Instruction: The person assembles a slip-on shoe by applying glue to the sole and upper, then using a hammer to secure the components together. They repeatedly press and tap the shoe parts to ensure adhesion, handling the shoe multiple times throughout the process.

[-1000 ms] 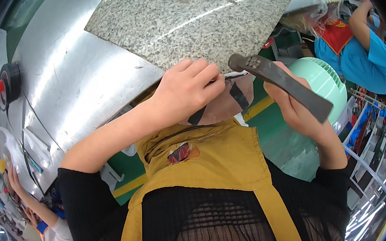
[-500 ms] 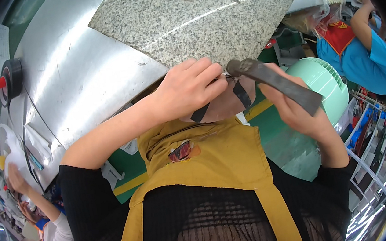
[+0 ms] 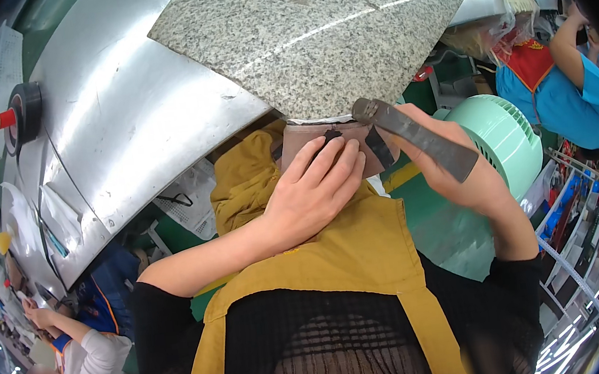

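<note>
My left hand lies with fingers stretched out on a brownish-pink sheet piece, which hangs at the near edge of a speckled granite slab. Black strips cross the piece, and a small black bit shows by the fingertips. A thin whitish edge runs along its top, against the stone. My right hand is closed around a dark metal hammer. The hammer's round face points up and left, close to the slab's edge; its handle is hidden by my hand.
A sheet-metal tabletop bears a black roll with a red core. To the right stands a mint-green fan. Co-workers sit at the left and far right. My yellow apron covers my front.
My left hand has moved down from the slab's edge, its pinched fingers now spread flat over the piece, whose upper edge shows. The hammer has shifted slightly down and left.
</note>
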A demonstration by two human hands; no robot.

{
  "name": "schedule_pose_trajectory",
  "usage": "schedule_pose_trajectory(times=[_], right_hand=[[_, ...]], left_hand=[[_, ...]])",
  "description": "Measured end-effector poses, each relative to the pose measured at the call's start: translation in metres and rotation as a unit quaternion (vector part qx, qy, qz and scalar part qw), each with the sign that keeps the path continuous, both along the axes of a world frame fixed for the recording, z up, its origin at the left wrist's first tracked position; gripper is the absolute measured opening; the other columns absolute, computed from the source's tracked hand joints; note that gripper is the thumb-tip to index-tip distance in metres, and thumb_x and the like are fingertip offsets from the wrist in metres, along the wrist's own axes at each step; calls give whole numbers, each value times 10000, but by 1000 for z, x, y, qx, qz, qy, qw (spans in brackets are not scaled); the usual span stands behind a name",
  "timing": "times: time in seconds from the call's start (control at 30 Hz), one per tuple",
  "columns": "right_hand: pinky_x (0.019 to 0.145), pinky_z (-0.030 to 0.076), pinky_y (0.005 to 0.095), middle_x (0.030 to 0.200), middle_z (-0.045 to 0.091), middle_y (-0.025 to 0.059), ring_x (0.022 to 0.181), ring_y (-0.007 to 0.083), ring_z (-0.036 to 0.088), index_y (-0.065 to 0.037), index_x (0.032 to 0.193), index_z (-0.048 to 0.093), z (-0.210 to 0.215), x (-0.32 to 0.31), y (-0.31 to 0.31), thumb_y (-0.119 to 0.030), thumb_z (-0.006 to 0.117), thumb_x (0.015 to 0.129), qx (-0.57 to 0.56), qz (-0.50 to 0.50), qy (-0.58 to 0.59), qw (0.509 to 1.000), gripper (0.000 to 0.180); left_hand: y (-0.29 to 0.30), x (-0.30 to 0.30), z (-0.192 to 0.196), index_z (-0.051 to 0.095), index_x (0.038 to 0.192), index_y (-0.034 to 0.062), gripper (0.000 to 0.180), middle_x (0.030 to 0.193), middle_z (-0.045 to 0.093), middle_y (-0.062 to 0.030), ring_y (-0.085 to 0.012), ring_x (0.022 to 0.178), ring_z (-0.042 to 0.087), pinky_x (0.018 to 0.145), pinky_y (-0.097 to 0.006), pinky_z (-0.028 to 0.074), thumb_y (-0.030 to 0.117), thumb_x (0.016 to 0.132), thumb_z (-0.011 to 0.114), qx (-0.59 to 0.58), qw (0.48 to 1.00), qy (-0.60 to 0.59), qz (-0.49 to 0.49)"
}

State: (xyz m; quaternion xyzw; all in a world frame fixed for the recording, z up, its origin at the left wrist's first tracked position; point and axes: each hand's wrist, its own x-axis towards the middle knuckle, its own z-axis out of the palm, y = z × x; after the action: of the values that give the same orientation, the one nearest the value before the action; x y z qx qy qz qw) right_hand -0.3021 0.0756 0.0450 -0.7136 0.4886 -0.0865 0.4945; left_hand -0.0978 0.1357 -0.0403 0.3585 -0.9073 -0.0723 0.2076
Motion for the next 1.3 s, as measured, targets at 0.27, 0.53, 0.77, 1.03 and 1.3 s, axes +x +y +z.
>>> schedule_pose_trajectory(times=[0.27,0.53,0.77,1.03,1.3], right_hand=[[667,468,343,936,569,203,811,390,554,0,1127,487,-2,3,-3,-30,516,859,-63,83,44,994,271],[697,468,403,951,576,223,850,398,560,-15,1141,495,-1,6,5,-5,532,806,-73,34,-19,997,338],[796,461,375,1068,581,184,951,344,579,-2,1150,535,12,-19,-1,-30,485,845,-180,134,108,969,310],[714,467,323,937,572,200,825,348,578,-8,1140,509,12,-7,1,-4,518,847,-104,76,73,989,294],[707,476,374,943,582,204,847,398,581,9,1120,481,0,-8,3,1,570,758,-72,70,52,994,373]], left_hand=[[4,-2,-3,561,1107,25,401,1199,512,-112,-257,1108,488,969,-400,400,136,723,526,-27,999,-19,8],[6,-4,-4,572,1084,36,390,1164,523,-117,-259,1093,491,969,-401,402,141,711,536,-38,999,-14,15],[1,-6,-5,587,1031,55,332,1155,529,-77,-224,1061,488,923,-391,408,146,713,560,-51,998,1,31],[-2,-12,-4,586,992,52,298,1211,518,-66,-209,1042,473,893,-414,394,145,709,568,-35,999,-1,26],[-1,-12,-3,582,971,54,285,1205,524,-68,-209,1025,486,879,-403,397,138,698,571,-38,999,-7,30]])
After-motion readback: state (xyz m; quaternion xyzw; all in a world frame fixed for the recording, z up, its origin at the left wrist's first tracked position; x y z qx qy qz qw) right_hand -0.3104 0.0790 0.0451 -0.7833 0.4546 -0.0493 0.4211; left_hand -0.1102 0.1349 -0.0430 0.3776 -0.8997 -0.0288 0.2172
